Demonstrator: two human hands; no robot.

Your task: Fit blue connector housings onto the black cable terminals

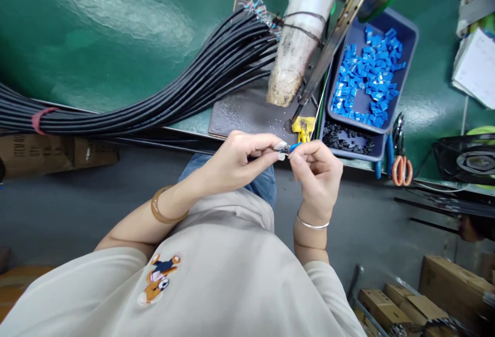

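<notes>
Pinched between thumb and fingers of the left hand (242, 154), a thin dark cable (284, 149), mostly hidden by the fingertips; closed on a small blue piece (295, 146) at its end, the right hand (319, 169), other fingers curled in. Both just in front of a yellow block (304, 125), scuffed on top. Off to the left, a thick bundle of smooth black cables (174, 99), bending in one long curve, cinched by a red band (40, 120), with thin coloured wires (259, 15) bared at the far end. Above the hands, a pale tube (297, 38) in crinkled wrapping, brown and crusty at the mouth; beside it, a long, worn metal bar (332, 43). To the right, a grey-blue plastic bin (410, 33) of glossy, blocky blue clips (375, 77), and partly under it, little black bits (344, 138). Next to these, a tool with orange loop handles (395, 170). Underneath, a shiny green table (116, 28) with streaky reflections, and a dark board (240, 113) speckled with white crumbs. Lower down, grey floor (371, 213) and brown cardboard boxes (452, 280).
</notes>
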